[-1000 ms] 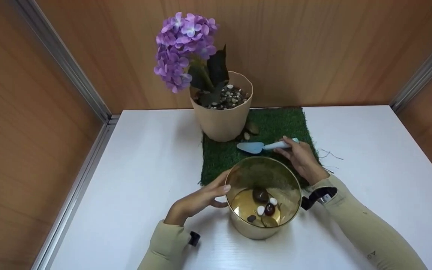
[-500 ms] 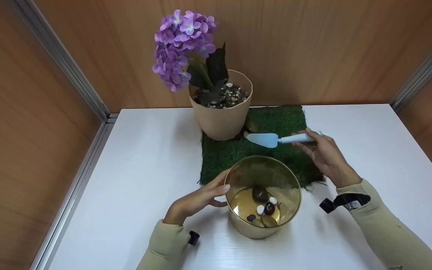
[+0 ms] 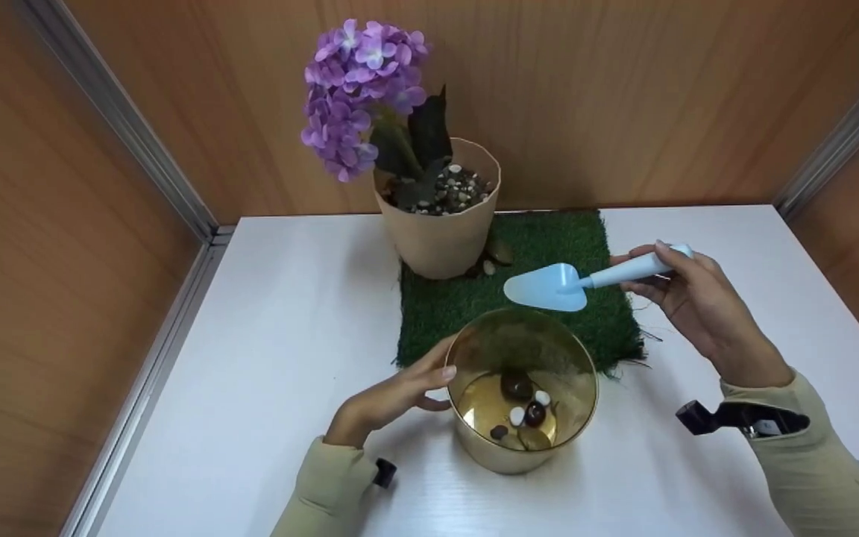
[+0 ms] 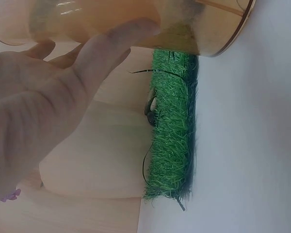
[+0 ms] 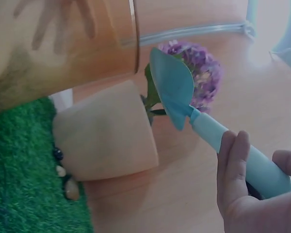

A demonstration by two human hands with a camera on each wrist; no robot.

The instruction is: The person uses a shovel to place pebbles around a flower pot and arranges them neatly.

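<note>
In the head view, your left hand (image 3: 400, 395) lies along the side of the golden see-through jar (image 3: 504, 461), fingers spread against its wall and thumb at the rim. The jar stands upright on the white table (image 3: 288, 321), with brown, white and dark stones (image 3: 517, 386) on its bottom. Your right hand (image 3: 709, 313) pinches the handle of the light blue trowel (image 3: 560, 289) between thumb and fingers; its blade points left, over the grass mat (image 3: 556, 231), just beyond the jar's rim. The beige pot (image 3: 437, 242) stands on the mat with gravel (image 3: 463, 190) and a purple flower (image 3: 366, 82) in it; a few pebbles (image 3: 499, 252) lie beside its foot.

In the left wrist view, your hand reaches along the jar wall with a straight digit touching it, and the mat's edge runs nearby.

In the right wrist view, your fingers and thumb hold the trowel's handle, and the blade shows in front of the flower. Through the jar wall you can make out the other hand's spread fingers.
</note>
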